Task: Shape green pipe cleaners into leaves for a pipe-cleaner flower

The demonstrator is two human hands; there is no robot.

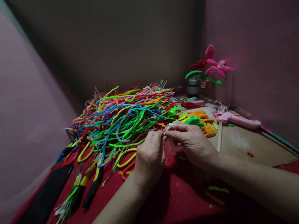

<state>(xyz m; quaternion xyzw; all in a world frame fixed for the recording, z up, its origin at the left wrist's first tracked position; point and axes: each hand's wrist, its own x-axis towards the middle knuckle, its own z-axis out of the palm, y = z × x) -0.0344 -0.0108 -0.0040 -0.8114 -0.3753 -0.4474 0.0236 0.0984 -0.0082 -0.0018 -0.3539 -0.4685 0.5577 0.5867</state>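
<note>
My left hand [150, 154] and my right hand [193, 142] meet in front of a heap of pipe cleaners [129, 117]. A small white fuzzy piece [170, 125] shows at the fingertips of my right hand, pinched between thumb and forefinger. The left hand's fingers are curled closed against the right fingertips, and what they grip is hidden. Just beyond the right hand lie orange fuzzy petals [207, 123] and a green fuzzy piece [193, 121].
A pink glue gun [240, 119] rests on a cardboard sheet [265, 147] at right. Behind stand pink pipe-cleaner flowers [219, 67] by a grey jar [193, 85]. Pliers [93, 185], scissors with yellow handles [126, 158] and a black flat object [42, 203] lie left on red cloth [184, 206].
</note>
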